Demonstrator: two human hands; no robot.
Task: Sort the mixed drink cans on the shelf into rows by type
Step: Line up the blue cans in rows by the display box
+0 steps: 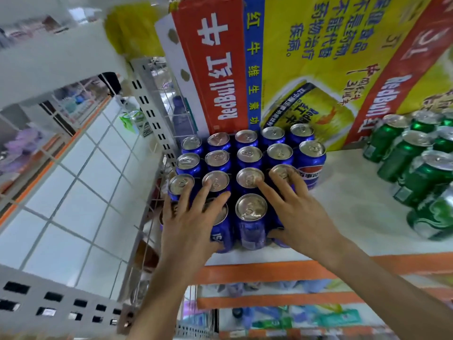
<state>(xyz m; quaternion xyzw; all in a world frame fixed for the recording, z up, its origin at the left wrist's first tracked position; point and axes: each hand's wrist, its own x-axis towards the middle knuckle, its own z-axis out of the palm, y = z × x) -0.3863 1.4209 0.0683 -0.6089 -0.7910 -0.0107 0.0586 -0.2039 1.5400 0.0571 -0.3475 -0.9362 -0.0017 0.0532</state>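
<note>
Blue cans [251, 207] stand packed in rows; left hand [188, 222] and right hand [297, 209] rest on their tops, fingers spread straight.

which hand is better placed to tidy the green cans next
Right hand, probably: it rests on the right side of the blue cans, only bare shelf between it and the green cans. The left hand sits farther left.
</note>
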